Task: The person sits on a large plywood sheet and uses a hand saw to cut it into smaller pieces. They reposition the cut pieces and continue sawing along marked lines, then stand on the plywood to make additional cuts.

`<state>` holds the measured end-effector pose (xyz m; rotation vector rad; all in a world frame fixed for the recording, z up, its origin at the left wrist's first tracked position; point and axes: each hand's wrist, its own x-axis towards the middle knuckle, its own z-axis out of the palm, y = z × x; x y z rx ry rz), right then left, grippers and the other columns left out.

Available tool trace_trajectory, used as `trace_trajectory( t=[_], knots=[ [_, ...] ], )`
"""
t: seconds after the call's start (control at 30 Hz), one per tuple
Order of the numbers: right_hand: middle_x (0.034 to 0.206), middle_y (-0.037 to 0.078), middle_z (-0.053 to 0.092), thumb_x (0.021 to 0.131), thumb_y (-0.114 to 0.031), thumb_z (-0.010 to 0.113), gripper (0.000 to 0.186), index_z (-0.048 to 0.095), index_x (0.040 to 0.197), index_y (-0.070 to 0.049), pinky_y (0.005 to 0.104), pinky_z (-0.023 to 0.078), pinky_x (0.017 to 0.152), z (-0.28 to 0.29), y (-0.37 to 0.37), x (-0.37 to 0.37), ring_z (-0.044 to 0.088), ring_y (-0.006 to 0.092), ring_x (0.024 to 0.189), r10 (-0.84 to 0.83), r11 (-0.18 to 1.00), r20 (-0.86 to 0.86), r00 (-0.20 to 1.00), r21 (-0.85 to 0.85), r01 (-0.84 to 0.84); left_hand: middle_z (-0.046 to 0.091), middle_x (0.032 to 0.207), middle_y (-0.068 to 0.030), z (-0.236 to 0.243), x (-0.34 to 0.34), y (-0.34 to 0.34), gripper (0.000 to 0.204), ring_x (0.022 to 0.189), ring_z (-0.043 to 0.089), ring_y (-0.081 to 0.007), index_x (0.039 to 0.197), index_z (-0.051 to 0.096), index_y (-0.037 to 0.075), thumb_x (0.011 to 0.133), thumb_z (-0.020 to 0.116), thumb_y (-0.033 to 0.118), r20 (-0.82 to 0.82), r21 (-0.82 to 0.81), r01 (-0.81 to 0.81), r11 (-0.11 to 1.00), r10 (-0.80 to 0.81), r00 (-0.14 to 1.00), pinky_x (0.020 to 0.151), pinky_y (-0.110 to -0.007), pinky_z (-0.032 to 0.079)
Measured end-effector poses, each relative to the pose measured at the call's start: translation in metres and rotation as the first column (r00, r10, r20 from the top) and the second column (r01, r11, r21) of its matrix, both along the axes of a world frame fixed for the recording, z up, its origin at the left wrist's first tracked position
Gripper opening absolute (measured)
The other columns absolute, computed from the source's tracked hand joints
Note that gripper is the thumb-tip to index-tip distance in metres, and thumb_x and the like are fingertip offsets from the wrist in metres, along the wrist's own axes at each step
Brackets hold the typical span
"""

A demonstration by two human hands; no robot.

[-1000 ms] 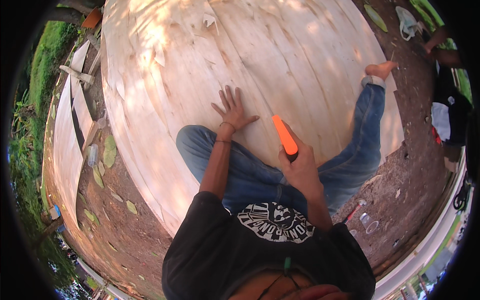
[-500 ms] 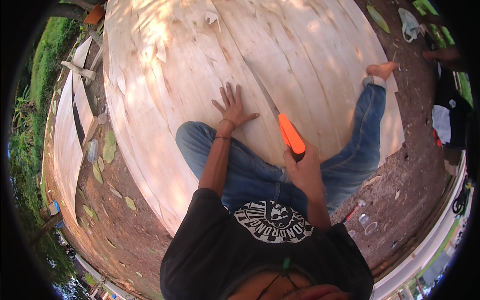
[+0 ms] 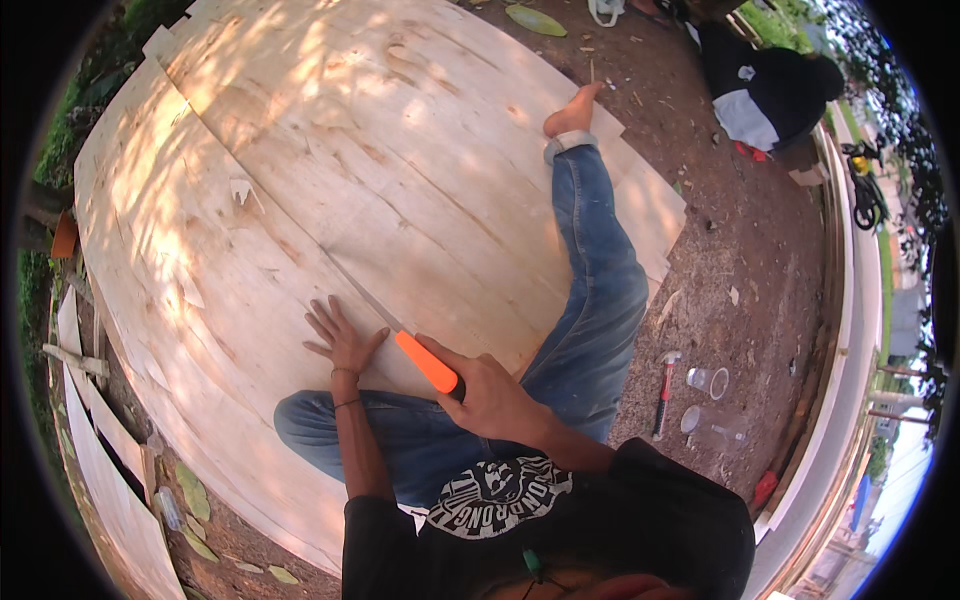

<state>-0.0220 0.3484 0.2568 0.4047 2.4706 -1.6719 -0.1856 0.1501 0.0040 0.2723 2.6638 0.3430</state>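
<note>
My right hand (image 3: 487, 392) is wrapped round the orange handle of a hand saw (image 3: 426, 363). The saw's thin blade points away to the upper left, lying along a seam or cut line in the large pale plywood sheet (image 3: 420, 190). Flat on the wood, just left of the blade, my left hand (image 3: 345, 343) rests with its fingers spread. I sit on the sheet, one leg folded and the other stretched forward, bare foot on the wood. Whether the blade's teeth are in the wood cannot be made out.
On the dirt to my right lie a hammer (image 3: 665, 395) and clear plastic cups (image 3: 708, 382). A person in dark clothing (image 3: 765, 85) is at the upper right. Narrow wood offcuts (image 3: 110, 490) and leaves (image 3: 194, 492) lie at the left. A torn flake (image 3: 242, 192) lies on the sheet.
My view has swung to the right, so the sheet and hands appear farther left. My right hand still grips the saw, and my left hand stays flat on the wood.
</note>
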Motion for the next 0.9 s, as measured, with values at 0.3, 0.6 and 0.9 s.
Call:
trace_trajectory(
  t=[0.3,0.6,0.9],
  knots=[
    [0.077,0.028,0.066,0.088,-0.01,0.069,0.077,0.037,0.158,-0.009,0.0508,0.053,0.071,-0.015,-0.007,0.005,0.065,0.0471,0.071,-0.003,1.0,0.012,1.0,0.026,0.003,-0.02,0.171,-0.0176,-0.005,-0.003,0.006,0.137,0.155,-0.023,-0.0446,0.167,-0.003,0.013,0.07,0.086,0.052,0.003,-0.005,0.025,1.0,-0.025,1.0,0.109,-0.083,-0.008],
    [0.074,0.026,0.066,0.09,-0.011,0.069,0.073,0.04,0.157,-0.013,0.0483,0.053,0.068,-0.014,-0.009,-0.002,0.064,0.0452,0.066,-0.014,1.0,0.03,0.999,0.025,0.013,-0.019,0.172,-0.0181,-0.013,-0.006,-0.003,0.14,0.156,-0.022,-0.0435,0.167,-0.003,0.015,0.067,0.086,0.057,-0.056,0.06,0.02,0.998,-0.017,0.998,0.109,-0.082,-0.008],
    [0.079,0.029,0.067,0.089,-0.014,0.071,0.076,0.038,0.157,-0.008,0.0534,0.054,0.073,-0.008,-0.006,-0.006,0.066,0.0489,0.074,0.032,0.998,0.086,0.996,0.043,-0.036,-0.018,0.172,-0.0187,-0.01,0.0,0.003,0.136,0.156,-0.021,-0.044,0.167,-0.002,0.014,0.07,0.085,0.054,-0.021,0.013,0.008,1.0,-0.008,1.0,0.109,-0.083,-0.007]
  ],
)
